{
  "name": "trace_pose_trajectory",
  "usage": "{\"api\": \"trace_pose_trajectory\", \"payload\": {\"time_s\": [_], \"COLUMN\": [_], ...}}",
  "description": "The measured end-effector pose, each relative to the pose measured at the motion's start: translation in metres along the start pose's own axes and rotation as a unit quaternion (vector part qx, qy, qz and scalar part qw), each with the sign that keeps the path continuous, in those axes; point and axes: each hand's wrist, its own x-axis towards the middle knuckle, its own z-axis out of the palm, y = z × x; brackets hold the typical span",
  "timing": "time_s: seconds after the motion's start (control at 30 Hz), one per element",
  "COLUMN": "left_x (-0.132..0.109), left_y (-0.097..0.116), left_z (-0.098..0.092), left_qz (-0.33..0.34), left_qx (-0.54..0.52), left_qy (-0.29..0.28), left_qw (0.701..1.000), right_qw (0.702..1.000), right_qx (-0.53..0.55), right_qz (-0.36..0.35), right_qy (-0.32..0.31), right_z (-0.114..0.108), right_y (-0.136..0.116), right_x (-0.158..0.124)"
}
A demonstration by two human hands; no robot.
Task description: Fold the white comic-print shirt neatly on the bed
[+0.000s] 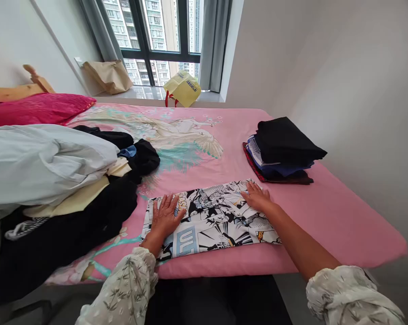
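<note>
A folded black-and-white comic-print garment (pixel 217 216) lies flat near the front edge of the pink bed sheet (pixel 326 212). My left hand (pixel 166 215) rests flat on its left part, fingers spread. My right hand (pixel 256 197) lies flat on its upper right corner, fingers stretched out. Neither hand grips anything.
A stack of folded dark clothes (pixel 281 151) sits to the right on the bed. A heap of unfolded clothes (pixel 55 189) covers the left side, with a magenta pillow (pixel 34 109) behind. A yellow bag (pixel 183 88) and a brown paper bag (pixel 109 76) stand by the window.
</note>
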Motion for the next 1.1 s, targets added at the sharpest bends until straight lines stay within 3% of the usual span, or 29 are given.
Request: {"api": "trace_pose_trajectory", "payload": {"time_s": [0.13, 0.23, 0.3, 0.4, 0.53, 0.7, 0.77, 0.83, 0.97, 1.1], "left_x": [-0.004, -0.001, 0.004, 0.006, -0.019, -0.054, -0.057, -0.054, -0.048, -0.059], "left_y": [0.003, 0.004, -0.001, -0.018, -0.046, -0.059, -0.058, -0.056, -0.054, -0.046], "left_z": [-0.002, -0.006, -0.013, -0.033, -0.057, -0.056, -0.051, -0.048, -0.052, -0.064], "left_qz": [-0.009, -0.006, 0.011, 0.057, 0.124, 0.145, 0.143, 0.138, 0.116, 0.086], "left_qx": [-0.006, -0.005, -0.006, -0.007, 0.002, 0.019, 0.022, 0.023, 0.026, 0.025], "left_qy": [-0.024, -0.056, -0.085, -0.119, -0.098, -0.049, -0.031, -0.015, 0.007, 0.043], "left_qw": [1.0, 0.998, 0.996, 0.991, 0.987, 0.988, 0.989, 0.99, 0.993, 0.995], "right_qw": [0.997, 0.99, 0.989, 0.976, 0.937, 0.924, 0.927, 0.928, 0.92, 0.911], "right_qx": [-0.018, -0.028, -0.019, 0.032, 0.147, 0.245, 0.25, 0.249, 0.264, 0.284], "right_qz": [-0.057, -0.125, -0.134, -0.152, -0.162, -0.114, -0.131, -0.155, -0.161, -0.186], "right_qy": [0.049, 0.059, 0.065, 0.15, 0.271, 0.27, 0.248, 0.231, 0.241, 0.235], "right_z": [-0.001, 0.022, 0.041, 0.061, 0.088, 0.153, 0.171, 0.175, 0.157, 0.148], "right_y": [-0.03, -0.045, -0.041, -0.017, 0.031, 0.067, 0.067, 0.06, 0.039, 0.019], "right_x": [-0.041, -0.086, -0.116, -0.162, -0.233, -0.309, -0.324, -0.33, -0.327, -0.327]}}
